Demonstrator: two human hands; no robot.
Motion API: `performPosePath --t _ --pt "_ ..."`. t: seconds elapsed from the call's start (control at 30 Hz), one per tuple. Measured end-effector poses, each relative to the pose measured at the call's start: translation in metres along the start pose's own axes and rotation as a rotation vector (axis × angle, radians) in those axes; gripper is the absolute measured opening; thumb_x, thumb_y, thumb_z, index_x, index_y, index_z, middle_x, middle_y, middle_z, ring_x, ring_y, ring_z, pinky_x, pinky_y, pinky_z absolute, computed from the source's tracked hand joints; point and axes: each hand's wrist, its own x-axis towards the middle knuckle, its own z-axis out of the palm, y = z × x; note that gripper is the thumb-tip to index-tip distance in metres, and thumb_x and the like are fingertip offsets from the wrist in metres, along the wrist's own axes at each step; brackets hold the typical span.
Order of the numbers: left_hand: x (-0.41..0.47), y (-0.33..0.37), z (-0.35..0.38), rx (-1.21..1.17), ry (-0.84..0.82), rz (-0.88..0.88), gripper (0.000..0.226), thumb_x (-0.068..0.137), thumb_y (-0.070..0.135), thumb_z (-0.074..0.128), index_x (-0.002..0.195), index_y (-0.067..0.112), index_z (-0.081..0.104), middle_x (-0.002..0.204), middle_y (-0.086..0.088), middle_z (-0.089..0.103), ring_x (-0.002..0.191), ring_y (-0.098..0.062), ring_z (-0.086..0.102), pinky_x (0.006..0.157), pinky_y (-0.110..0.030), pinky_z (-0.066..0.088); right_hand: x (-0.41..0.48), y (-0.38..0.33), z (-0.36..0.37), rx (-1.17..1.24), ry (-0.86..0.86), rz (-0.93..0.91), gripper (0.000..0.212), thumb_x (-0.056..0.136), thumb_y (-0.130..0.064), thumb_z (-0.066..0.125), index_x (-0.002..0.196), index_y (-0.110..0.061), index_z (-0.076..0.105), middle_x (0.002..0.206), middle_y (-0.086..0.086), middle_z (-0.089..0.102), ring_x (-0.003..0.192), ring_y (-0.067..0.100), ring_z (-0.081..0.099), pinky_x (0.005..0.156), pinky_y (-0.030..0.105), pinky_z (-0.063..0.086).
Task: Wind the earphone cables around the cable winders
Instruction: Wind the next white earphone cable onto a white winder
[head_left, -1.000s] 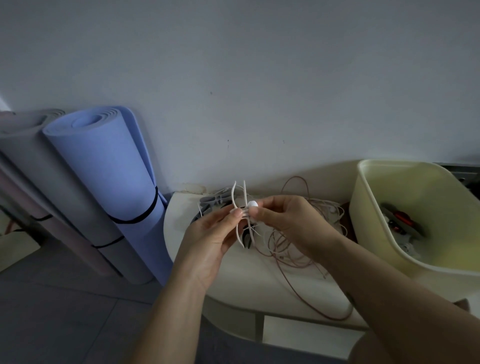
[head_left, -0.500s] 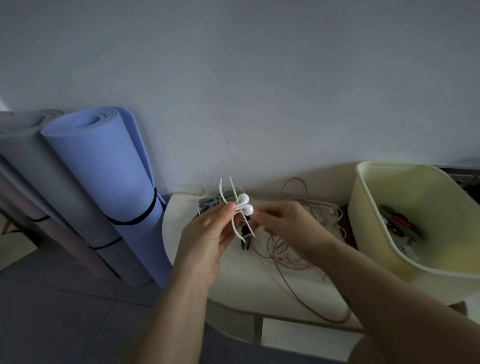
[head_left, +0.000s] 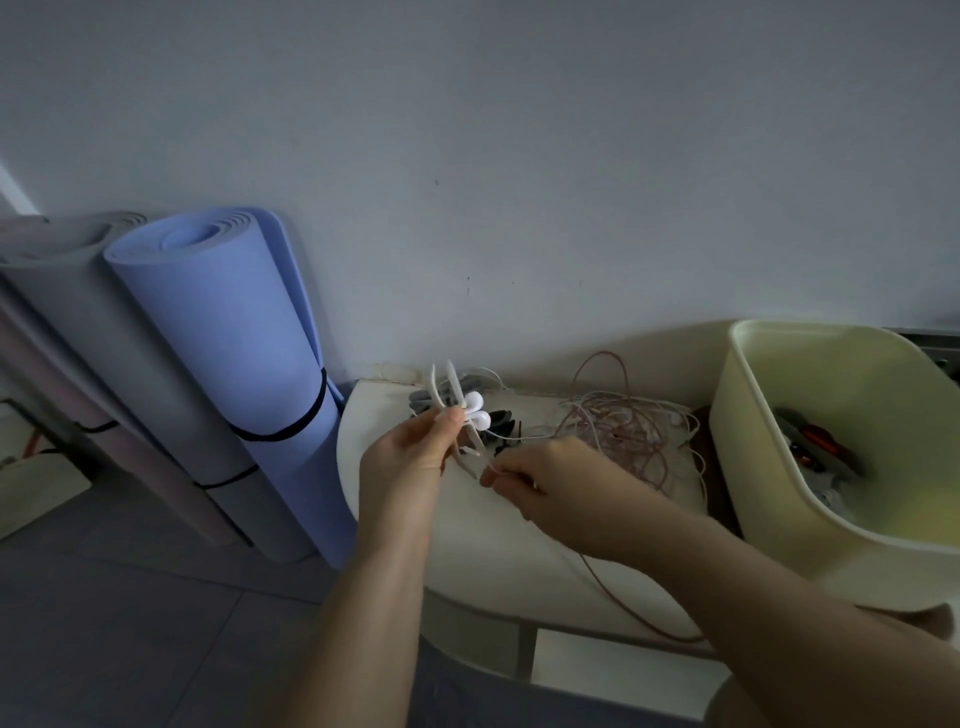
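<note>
White plastic makes up the cable winder (head_left: 435, 384), a thin, pronged piece held upright above the left end of the table (head_left: 493, 545). The left hand (head_left: 410, 462) pinches it at its middle between thumb and fingertips. Two white earbuds (head_left: 475, 409) sit together against the winder just above that grip. The right hand (head_left: 561, 483), lower and to the right, pinches the thin white earphone cable (head_left: 494, 469) close below the winder. On the cream table behind the hands lie dark and grey winders (head_left: 500, 418), with a loose tangle of pinkish cables (head_left: 623, 431) to their right. A pale yellow tub (head_left: 737, 415) stands at the table's right end with red-and-dark items inside, too dim to identify. A rolled blue mat (head_left: 234, 338) and grey mats (head_left: 93, 332) lean against the wall (head_left: 519, 156) on the left.
</note>
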Motion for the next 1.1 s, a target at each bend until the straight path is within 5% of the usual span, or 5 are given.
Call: performPosePath --t 0.1,0.23,0.7,0.93,1.1 --pt "0.001 -0.002 0.003 0.3 -0.087 0.143 0.026 0.081 0.033 0.074 0.102 0.019 0.074 0.084 0.008 0.074 0.078 0.003 0.067 0.066 -0.008 0.047 -0.002 0.008 -0.017 -0.023 0.172 -0.002 0.032 0.097 -0.032 0.049 0.064 -0.031 0.048 0.053 -0.011 0.045 0.047 0.004 0.042 0.051 0.021 0.031" --pt "-0.004 0.0 0.008 0.432 -0.225 0.183 0.028 0.08 0.034 0.075 0.104 0.021 0.07 0.087 0.01 0.072 0.078 0.007 0.065 0.064 -0.004 0.045 -0.003 0.023 -0.035 0.021 0.323 0.033 0.013 0.088 -0.029 0.062 0.08 -0.023 0.07 0.058 -0.008 0.057 0.054 0.002 0.049 0.052 0.019 0.036" --pt "-0.006 0.02 -0.019 0.68 -0.474 0.146 0.025 0.077 0.028 0.078 0.099 0.027 0.067 0.092 0.008 0.071 0.081 0.005 0.064 0.066 -0.003 0.045 0.006 0.027 -0.042 0.171 0.233 -0.062 0.013 0.086 -0.019 0.067 0.08 -0.031 0.064 0.071 -0.023 0.058 0.071 -0.002 0.054 0.062 0.01 0.039" --pt "-0.005 0.029 -0.033 0.344 -0.597 0.051 0.026 0.072 0.021 0.074 0.098 0.016 0.072 0.094 0.001 0.076 0.091 -0.008 0.07 0.076 -0.012 0.05 0.02 0.026 -0.036 0.515 0.288 0.038 0.008 0.088 -0.016 0.065 0.085 -0.021 0.069 0.076 -0.008 0.069 0.065 -0.004 0.057 0.064 0.009 0.044" --pt "-0.004 0.031 -0.032 -0.357 -0.652 -0.055 0.042 0.058 0.027 0.088 0.095 0.01 0.077 0.099 -0.01 0.074 0.09 -0.016 0.07 0.078 -0.026 0.057 0.031 0.007 -0.01 0.668 0.213 0.054 0.012 0.091 -0.017 0.061 0.087 -0.01 0.071 0.078 0.004 0.071 0.069 0.007 0.061 0.071 0.022 0.051"
